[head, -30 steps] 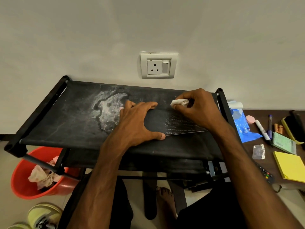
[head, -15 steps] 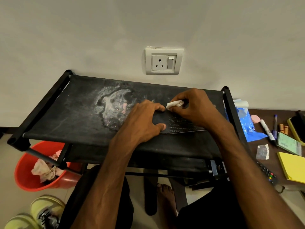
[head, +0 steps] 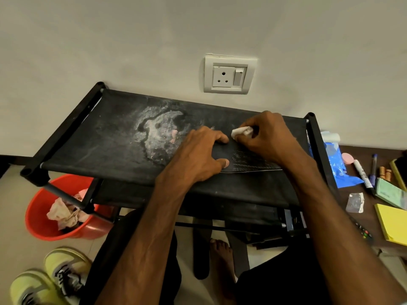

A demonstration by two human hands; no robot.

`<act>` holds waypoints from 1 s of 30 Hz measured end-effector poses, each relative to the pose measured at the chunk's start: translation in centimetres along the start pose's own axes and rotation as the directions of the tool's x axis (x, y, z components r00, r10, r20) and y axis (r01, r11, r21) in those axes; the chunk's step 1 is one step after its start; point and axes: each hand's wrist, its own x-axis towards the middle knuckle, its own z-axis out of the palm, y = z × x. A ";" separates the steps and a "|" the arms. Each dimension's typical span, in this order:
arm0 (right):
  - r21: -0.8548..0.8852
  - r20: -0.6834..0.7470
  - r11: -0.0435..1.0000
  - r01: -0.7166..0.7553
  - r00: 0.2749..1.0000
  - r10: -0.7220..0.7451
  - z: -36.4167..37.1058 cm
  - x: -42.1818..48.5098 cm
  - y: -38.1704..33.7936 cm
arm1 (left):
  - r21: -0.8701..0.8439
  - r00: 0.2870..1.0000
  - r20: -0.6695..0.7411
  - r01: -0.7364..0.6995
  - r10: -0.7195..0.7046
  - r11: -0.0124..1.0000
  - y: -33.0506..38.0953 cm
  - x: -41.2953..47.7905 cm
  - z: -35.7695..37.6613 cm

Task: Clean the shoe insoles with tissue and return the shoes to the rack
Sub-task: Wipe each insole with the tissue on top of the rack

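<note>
The right hand (head: 268, 137) is pinching tissue (head: 241, 131), wiping the insole (head: 253, 160) on the rack (head: 110, 139). The left hand (head: 198, 155), fingers (head: 218, 137) spread, is pressing it down. Shoes (head: 61, 274) are waiting on the floor.

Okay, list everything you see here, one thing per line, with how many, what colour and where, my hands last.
shoe rack: one, black, against the wall
insole: one, black, on the rack's top
tissue: one, white, at the insole's far edge
stain: one, whitish, rack's top, left of the insole
socket: one, white, wall above the rack
bucket: one, red, floor left, crumpled tissues inside
sneakers: two, yellow-green, floor bottom left
plastic bag: one, blue, right of the rack
marker: one, white, beside the bag
sticky notes: one pad, yellow, far right
left hand: presses the insole down
right hand: pinches the tissue
</note>
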 end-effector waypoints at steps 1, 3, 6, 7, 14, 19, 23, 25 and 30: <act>-0.004 0.016 1.000 -0.005 1.000 0.005 0.0 0.0 -0.1 | -0.001 1.000 0.001 0.002 -0.002 1.000 0.0 -0.1 0.0; -0.010 0.058 1.000 0.003 0.998 -0.002 -0.2 -0.1 -0.3 | -0.006 1.000 -0.003 0.006 -0.006 1.000 0.1 -0.1 0.0; -0.017 0.140 0.998 0.052 0.989 -0.049 -0.6 -0.6 -0.6 | -0.007 1.000 -0.013 0.011 -0.011 1.000 0.2 0.0 0.0; -0.018 0.171 0.998 0.062 0.984 -0.058 -0.8 -0.8 -0.6 | -0.007 1.000 -0.010 0.011 -0.011 1.000 0.2 0.0 -0.1; -0.026 0.092 1.000 0.004 0.996 -0.002 0.0 -0.4 -0.4 | -0.017 1.000 -0.020 -0.001 0.000 1.000 -0.1 0.2 0.3; -0.007 0.275 1.000 0.023 0.961 -0.021 -1.5 -1.4 -0.8 | 0.002 0.999 -0.047 -0.024 0.024 1.000 -0.2 0.3 0.6; -0.007 0.218 1.000 0.009 0.976 -0.007 -1.3 -1.5 -0.8 | 0.001 0.998 -0.055 -0.030 0.030 1.000 -0.5 0.5 0.5; -0.011 0.115 1.000 -0.023 0.993 0.025 -0.7 -1.1 -0.7 | 0.013 0.998 -0.059 -0.027 0.028 1.000 -0.6 0.5 0.6; -0.008 0.219 1.000 -0.009 0.976 0.011 -1.2 -1.2 -1.1 | 0.019 0.998 -0.055 -0.034 0.035 0.999 -0.4 0.2 0.6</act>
